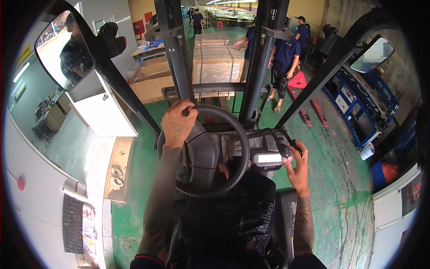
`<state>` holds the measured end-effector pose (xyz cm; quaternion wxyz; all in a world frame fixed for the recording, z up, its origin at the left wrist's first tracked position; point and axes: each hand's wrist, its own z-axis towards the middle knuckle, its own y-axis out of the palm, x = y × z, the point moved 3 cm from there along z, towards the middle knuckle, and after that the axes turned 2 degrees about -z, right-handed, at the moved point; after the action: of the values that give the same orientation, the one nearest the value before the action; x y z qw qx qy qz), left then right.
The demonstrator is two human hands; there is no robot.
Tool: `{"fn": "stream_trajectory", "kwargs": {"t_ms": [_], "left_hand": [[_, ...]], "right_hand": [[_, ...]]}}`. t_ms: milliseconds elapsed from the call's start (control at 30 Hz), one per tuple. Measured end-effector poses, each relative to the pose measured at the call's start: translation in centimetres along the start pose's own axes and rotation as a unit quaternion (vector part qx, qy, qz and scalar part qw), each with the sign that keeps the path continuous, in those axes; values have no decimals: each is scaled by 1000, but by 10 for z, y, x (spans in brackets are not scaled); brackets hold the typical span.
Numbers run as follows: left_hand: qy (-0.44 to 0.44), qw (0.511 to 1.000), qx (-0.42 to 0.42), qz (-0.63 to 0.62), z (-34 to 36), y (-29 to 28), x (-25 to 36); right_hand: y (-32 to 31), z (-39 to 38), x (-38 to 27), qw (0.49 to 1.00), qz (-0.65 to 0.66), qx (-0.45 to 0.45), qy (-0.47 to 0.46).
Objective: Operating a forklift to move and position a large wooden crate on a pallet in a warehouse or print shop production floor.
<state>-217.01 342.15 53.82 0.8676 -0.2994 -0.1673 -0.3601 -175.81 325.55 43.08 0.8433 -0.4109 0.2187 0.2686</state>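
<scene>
My left hand (179,122) is closed at the upper left of the black steering wheel (245,145), its fingers wrapped round a dark knob (185,111) on the rim. To the right of the wheel, my right hand (296,169) curls its thumb and fingers round a black control lever (285,152) on the forklift's console. Straight ahead, between the dark mast uprights (251,67), a large strapped wooden crate (218,60) stands in front of the forklift's carriage frame (215,86). Whether the forks are under the crate is hidden.
People in dark clothes stand beyond the mast, one (285,56) right of the crate. A red pallet jack (309,105) and blue-framed equipment (354,105) are at the right. More crates (150,74) and a white door (105,110) are at the left. Shoes (117,176) lie on cardboard.
</scene>
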Motion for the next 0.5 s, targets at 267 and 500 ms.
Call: {"fn": "stream_trajectory", "kwargs": {"t_ms": [267, 500], "left_hand": [[-72, 997, 38, -14, -76, -67, 9], [-101, 990, 70, -67, -140, -99, 11]], "right_hand": [[-28, -26, 6, 1000, -9, 6, -16], [-27, -36, -3, 1000, 6, -6, -1]]}}
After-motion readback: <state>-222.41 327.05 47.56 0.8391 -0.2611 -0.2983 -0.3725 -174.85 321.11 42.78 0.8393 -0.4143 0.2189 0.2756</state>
